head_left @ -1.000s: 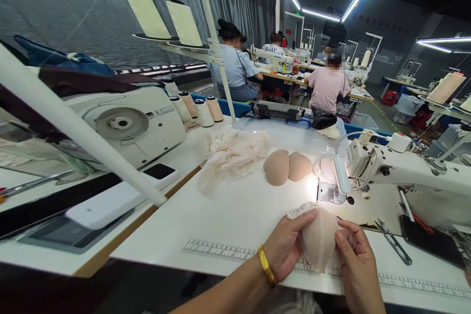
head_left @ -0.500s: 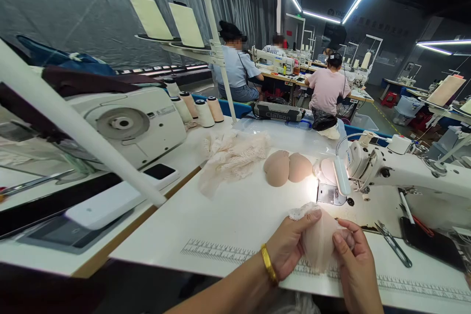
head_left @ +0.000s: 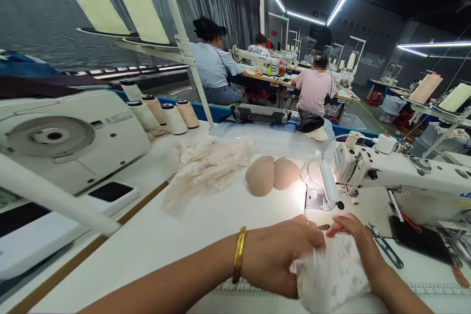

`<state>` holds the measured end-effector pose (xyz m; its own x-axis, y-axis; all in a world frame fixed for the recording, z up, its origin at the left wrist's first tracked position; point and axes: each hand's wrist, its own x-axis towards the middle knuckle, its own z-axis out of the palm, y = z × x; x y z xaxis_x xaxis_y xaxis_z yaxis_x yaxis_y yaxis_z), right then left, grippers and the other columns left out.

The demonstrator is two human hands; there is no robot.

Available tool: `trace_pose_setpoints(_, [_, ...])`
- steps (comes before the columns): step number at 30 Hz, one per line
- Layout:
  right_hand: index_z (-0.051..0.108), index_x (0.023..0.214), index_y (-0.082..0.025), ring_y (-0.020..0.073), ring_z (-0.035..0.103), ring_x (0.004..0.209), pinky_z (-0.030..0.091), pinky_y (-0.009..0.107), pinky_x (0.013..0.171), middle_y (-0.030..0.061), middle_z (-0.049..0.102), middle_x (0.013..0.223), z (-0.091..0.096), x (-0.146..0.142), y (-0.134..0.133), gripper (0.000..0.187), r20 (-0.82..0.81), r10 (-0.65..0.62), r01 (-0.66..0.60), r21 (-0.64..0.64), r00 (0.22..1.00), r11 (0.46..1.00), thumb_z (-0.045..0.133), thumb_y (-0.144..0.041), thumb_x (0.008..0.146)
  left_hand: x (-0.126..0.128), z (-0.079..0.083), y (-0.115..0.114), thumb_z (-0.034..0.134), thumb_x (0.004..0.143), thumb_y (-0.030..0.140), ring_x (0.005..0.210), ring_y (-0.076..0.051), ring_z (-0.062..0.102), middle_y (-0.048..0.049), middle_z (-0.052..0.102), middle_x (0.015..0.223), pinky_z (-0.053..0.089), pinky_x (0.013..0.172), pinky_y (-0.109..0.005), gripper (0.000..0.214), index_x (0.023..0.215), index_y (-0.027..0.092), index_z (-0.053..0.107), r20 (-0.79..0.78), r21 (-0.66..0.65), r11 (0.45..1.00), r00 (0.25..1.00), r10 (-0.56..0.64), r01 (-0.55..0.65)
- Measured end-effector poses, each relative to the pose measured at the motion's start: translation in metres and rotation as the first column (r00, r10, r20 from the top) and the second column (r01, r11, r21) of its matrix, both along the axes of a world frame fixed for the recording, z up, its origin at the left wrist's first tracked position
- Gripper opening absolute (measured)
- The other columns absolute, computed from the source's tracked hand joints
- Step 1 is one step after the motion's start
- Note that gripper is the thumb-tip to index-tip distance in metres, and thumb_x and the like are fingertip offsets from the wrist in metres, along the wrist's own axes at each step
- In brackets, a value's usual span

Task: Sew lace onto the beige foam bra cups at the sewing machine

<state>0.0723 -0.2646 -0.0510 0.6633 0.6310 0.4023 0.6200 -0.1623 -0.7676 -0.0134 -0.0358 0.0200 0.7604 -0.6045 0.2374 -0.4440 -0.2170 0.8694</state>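
A pale bra cup piece with white lace (head_left: 331, 272), smeared by motion, hangs in front of me above the table's near edge. My left hand (head_left: 281, 257), wearing a gold bangle, is closed on its left side, knuckles up. My right hand (head_left: 368, 250) curves around the right side, index finger reaching toward the left hand; its thumb is mostly hidden. Beyond my hands stands a white sewing machine (head_left: 386, 162) with its lamp shining on the needle plate (head_left: 319, 199). Two beige foam cups (head_left: 274, 175) and a heap of sheer lace fabric (head_left: 209, 162) lie left of it.
Thread snips (head_left: 385, 246) and a black phone-like slab (head_left: 421, 240) lie at the right. A printed ruler (head_left: 243, 287) runs along the near edge. Another machine (head_left: 73, 140), thread cones (head_left: 173, 118) and a white slanted pole (head_left: 55, 194) fill the left. Co-workers sit farther off.
The cup piece has been turned over, its white lace now facing me. My left hand has rolled knuckles up. The view has swung right, shifting the surroundings left.
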Motion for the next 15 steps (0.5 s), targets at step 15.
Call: trace_pose_setpoints(15, [0.069, 0.090, -0.021, 0.0188, 0.058, 0.085, 0.040, 0.029, 0.067, 0.0023, 0.076, 0.093, 0.006, 0.053, 0.002, 0.036, 0.564, 0.263, -0.014, -0.407, 0.783, 0.914, 0.042, 0.002, 0.092, 0.055, -0.034, 0.014, 0.074, 0.073, 0.011, 0.080, -0.019, 0.063, -0.0012, 0.074, 0.100, 0.037, 0.096, -0.041, 0.015, 0.079, 0.024, 0.076, 0.445, 0.503, 0.849, 0.890, -0.096, -0.160])
